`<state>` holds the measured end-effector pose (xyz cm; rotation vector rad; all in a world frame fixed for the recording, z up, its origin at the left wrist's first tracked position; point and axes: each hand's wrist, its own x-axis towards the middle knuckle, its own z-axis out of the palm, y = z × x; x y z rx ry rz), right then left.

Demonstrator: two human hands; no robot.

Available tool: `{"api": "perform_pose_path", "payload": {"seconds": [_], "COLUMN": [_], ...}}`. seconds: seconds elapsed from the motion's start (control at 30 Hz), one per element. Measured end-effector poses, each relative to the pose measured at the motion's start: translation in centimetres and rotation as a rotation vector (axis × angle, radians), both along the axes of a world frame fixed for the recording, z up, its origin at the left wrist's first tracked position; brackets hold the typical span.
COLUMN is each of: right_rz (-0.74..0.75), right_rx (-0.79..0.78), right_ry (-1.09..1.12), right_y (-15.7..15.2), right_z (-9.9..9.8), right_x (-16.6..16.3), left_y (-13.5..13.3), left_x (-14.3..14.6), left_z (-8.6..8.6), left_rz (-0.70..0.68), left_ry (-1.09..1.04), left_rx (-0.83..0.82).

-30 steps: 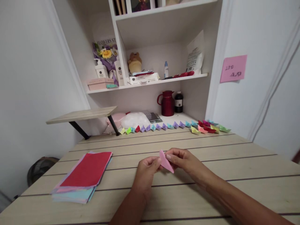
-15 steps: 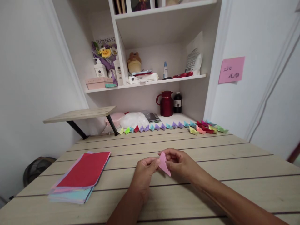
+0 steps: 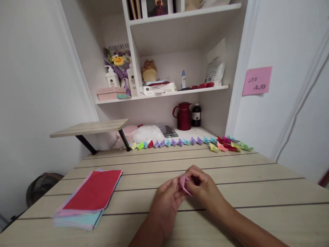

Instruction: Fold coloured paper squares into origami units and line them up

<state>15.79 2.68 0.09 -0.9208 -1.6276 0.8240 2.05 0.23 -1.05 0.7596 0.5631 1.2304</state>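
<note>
A small piece of folded pink paper (image 3: 183, 183) is held between both hands, just above the wooden tabletop. My left hand (image 3: 166, 200) is turned partly palm-up, its thumb and fingers on the paper's left side and underneath. From the right, my right hand (image 3: 204, 187) pinches the paper, with the fingertips bent in at its fold. The paper now stands narrow, and part of it is hidden by the right fingers. To the left lies a stack of coloured paper sheets (image 3: 94, 190), a red one on top.
Folded paper boats (image 3: 169, 142) in many colours line the table's back edge, with a cluster (image 3: 230, 145) at the right. A small raised wooden shelf (image 3: 89, 127) stands at the back left. Behind are a red jug (image 3: 184, 116) and a dark bottle (image 3: 196, 115).
The pink paper has turned from a flat triangle to a narrower, partly opened shape. My left hand has rolled palm-up beneath it, and the right fingers have curled in. The view has shifted slightly.
</note>
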Motion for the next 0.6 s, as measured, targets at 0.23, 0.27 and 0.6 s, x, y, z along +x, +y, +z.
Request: {"api": "perform_pose_path", "payload": {"seconds": [0.23, 0.27, 0.6], "right_rz": [0.082, 0.081, 0.130], "right_rx": [-0.018, -0.028, -0.157], "right_ry": [0.032, 0.035, 0.079], "right_y": [-0.08, -0.02, -0.10], "right_z": [-0.21, -0.28, -0.60], "right_x": [0.17, 0.19, -0.03], "left_y": [-0.29, -0.33, -0.54], "left_x": [-0.01, 0.02, 0.48], "left_z": [-0.04, 0.07, 0.71], "left_rz": [-0.033, -0.034, 0.054], "left_ry": [-0.069, -0.060, -0.016], "left_rx": [-0.021, -0.021, -0.105]}}
